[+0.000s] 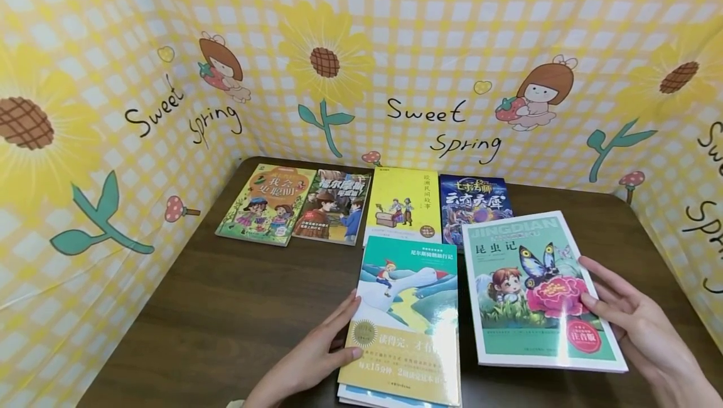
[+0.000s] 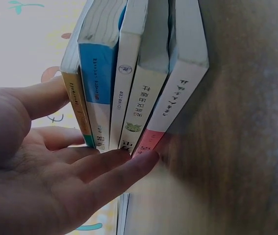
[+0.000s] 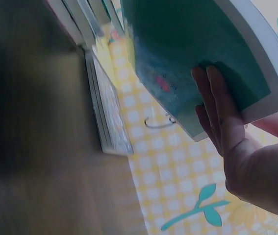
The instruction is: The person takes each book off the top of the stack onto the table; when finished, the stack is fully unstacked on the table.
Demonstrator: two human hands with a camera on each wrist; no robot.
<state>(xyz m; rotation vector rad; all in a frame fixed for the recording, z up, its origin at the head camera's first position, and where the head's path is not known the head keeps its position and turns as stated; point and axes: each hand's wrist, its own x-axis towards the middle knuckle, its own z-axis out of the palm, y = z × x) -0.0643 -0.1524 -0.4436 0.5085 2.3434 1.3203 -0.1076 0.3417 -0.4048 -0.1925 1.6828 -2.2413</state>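
Note:
My right hand (image 1: 649,326) holds a green picture-cover book (image 1: 531,345) with a butterfly and pink flower, thumb on the front and fingers spread behind. In the right wrist view those fingers (image 3: 214,90) lie flat on its green back cover, raised above the table. My left hand (image 1: 316,354) rests at the left side of a stack of several books, its thumb on the edge of the top one, a teal and gold book (image 1: 403,320) with a goose rider. Seen from the left wrist, fingers (image 2: 114,171) stretch along the spines, down to a white-and-red book (image 2: 175,93) at the bottom.
Along the back of the dark wooden table (image 1: 226,307) lie an orange-green book (image 1: 268,204), a detective-cover book (image 1: 333,207), a yellow book (image 1: 403,201) and a dark blue book (image 1: 474,207). A yellow checked cloth (image 1: 373,37) walls the table at the back and sides.

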